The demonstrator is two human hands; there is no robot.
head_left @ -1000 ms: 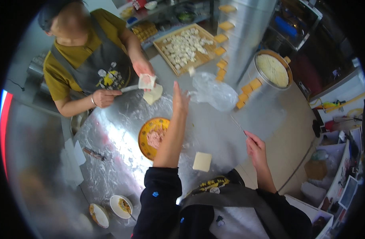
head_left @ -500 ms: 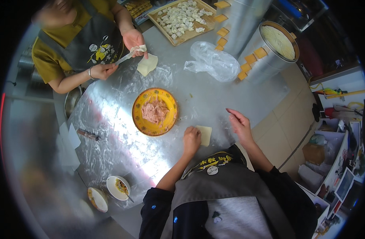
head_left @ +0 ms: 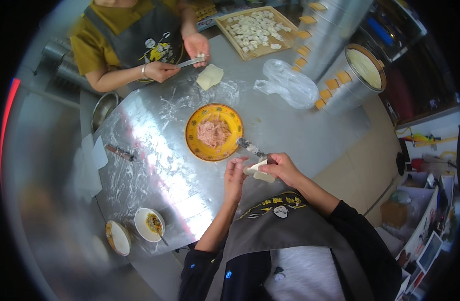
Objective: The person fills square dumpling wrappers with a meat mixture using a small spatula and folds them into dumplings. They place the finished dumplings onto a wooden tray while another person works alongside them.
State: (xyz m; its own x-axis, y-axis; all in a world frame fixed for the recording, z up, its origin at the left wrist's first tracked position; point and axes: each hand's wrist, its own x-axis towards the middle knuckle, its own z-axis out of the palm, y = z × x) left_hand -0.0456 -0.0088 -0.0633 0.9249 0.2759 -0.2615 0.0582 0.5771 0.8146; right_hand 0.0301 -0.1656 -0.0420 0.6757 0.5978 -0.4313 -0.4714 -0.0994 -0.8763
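Note:
A pale thin dough wrapper (head_left: 260, 168) is held up between my two hands. My right hand (head_left: 285, 170) pinches it between thumb and fingers. My left hand (head_left: 234, 176) has its fingers curled at the wrapper's left edge; its grip there is partly hidden. A narrow, flat, dark mottled tool (head_left: 250, 147) reaches from beside my right fingers to the bowl's rim; how it is held is unclear. Just beyond my hands stands a yellow patterned bowl (head_left: 191, 135) with pink minced meat (head_left: 213, 132) in it. More pale wrapper (head_left: 265, 177) shows below my right fingers.
Across the floured metal table (head_left: 160, 120), another person's hands hold a flat stick (head_left: 191, 62) beside pale wrappers (head_left: 210, 77). A wooden tray (head_left: 224, 31) of small dumplings, a plastic bag (head_left: 289, 85) and metal steamers (head_left: 358, 75) stand farther back. Two small bowls (head_left: 148, 236) (head_left: 120, 238) stand lower left.
My right hand has moved left and down to the wrappers and now pinches one. My left hand has opened from its fist and meets the wrapper. The view has shifted slightly.

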